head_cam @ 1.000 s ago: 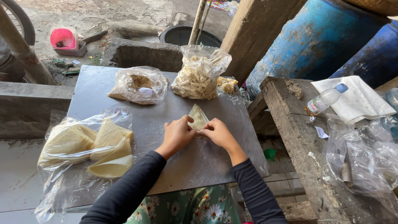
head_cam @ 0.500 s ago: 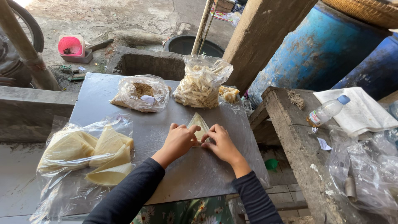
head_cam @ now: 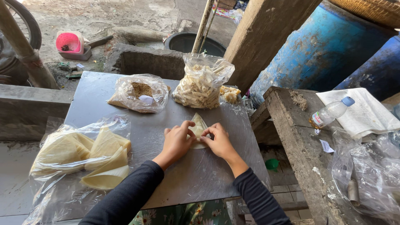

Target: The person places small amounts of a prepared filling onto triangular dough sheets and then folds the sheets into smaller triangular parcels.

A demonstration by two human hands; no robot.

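Now I'm pinching a half-folded triangular pastry wrapper (head_cam: 198, 130) at frame centre with my left hand (head_cam: 177, 141) and right hand (head_cam: 219, 141), unfolded wrappers (head_cam: 89, 156) waiting lower left.

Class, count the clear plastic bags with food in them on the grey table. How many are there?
3. One flat bag of pale wrappers at the near left, one bag of crumbly filling at the back, one upright bag of folded pieces beside it. Others may be hidden.
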